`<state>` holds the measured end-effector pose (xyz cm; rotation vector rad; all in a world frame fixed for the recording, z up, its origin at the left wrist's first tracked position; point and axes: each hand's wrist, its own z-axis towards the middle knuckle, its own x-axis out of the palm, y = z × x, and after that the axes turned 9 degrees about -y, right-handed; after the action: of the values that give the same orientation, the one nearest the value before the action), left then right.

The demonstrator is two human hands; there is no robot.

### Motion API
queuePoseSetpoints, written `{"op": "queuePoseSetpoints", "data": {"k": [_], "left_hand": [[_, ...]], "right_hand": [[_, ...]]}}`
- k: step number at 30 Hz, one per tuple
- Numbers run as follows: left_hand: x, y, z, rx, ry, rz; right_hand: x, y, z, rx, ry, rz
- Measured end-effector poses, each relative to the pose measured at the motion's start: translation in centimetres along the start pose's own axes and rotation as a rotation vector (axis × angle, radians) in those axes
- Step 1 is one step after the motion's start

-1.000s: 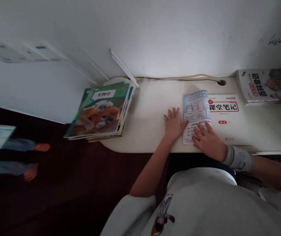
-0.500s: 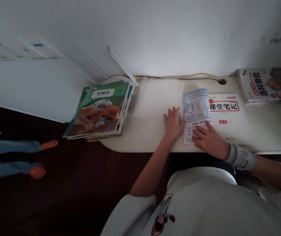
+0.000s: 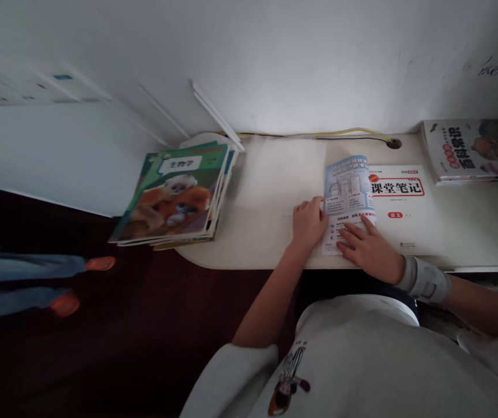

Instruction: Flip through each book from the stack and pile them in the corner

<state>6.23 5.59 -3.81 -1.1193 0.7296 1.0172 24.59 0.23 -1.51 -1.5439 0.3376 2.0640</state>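
Leaflet: a blue-and-white printed leaflet (image 3: 348,184) lies open near the desk's front edge, between the hands and partly under both, its right side overlapping the notebook.
Left hand: the left hand (image 3: 307,224) sits at the leaflet's left edge, fingers curled and touching it; whether they grip it, I cannot tell.
Right hand: the right hand (image 3: 368,249) rests almost flat on the leaflet's lower part, fingers spread, gripping nothing.
Right wrist: a gray wrist brace (image 3: 423,281).
Beside: a white notebook (image 3: 399,223) titled 课堂笔记, lying to the leaflet's right.
Desk: a cream desk (image 3: 270,174), its back edge against the wall (image 3: 301,64).
Back left corner: a stack of textbooks (image 3: 170,197), a monkey on the top cover.
Back right corner: a thick book (image 3: 473,151).
Floor: another person's legs (image 3: 22,268) in jeans and orange shoes (image 3: 100,263), well left of the desk.
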Motion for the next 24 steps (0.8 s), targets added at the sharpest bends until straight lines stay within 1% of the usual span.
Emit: {"op": "queuePoseSetpoints", "data": {"k": [4,6,7,9,10,13,15,16,17,19,24], "left_hand": [[0.1,0.0,0.0,0.036,0.012,0.020],[0.0,0.0,0.0,0.040,0.030,0.024],[-0.1,0.0,0.0,0.041,0.037,0.022],[-0.1,0.0,0.0,0.043,0.042,0.014],[-0.1,0.0,0.0,0.042,0.040,0.009],[0.0,0.1,0.1,0.032,0.035,-0.006],[0.1,0.1,0.1,0.028,0.033,-0.013],[0.1,0.1,0.1,0.028,0.032,-0.015],[0.1,0.1,0.2,0.030,0.031,-0.015],[0.1,0.1,0.2,0.035,0.029,-0.014],[0.2,0.2,0.2,0.055,0.011,-0.020]], "right_hand": [[-0.4,0.1,0.3,0.022,-0.016,0.100],[-0.8,-0.8,0.7,0.045,-0.048,0.183],[-1.0,-1.7,1.1,0.071,-0.073,0.221],[-0.7,-4.4,2.1,0.171,-0.128,0.278],[-0.2,-6.1,2.9,0.247,-0.152,0.296],[2.3,-11.6,5.3,0.489,-0.194,0.321],[4.2,-14.4,6.8,0.584,-0.189,0.348],[5.0,-15.3,7.4,0.611,-0.180,0.356],[5.7,-15.9,7.8,0.623,-0.164,0.361],[6.6,-16.3,8.2,0.621,-0.133,0.358],[7.2,-15.6,7.7,0.625,-0.073,0.284]]}}
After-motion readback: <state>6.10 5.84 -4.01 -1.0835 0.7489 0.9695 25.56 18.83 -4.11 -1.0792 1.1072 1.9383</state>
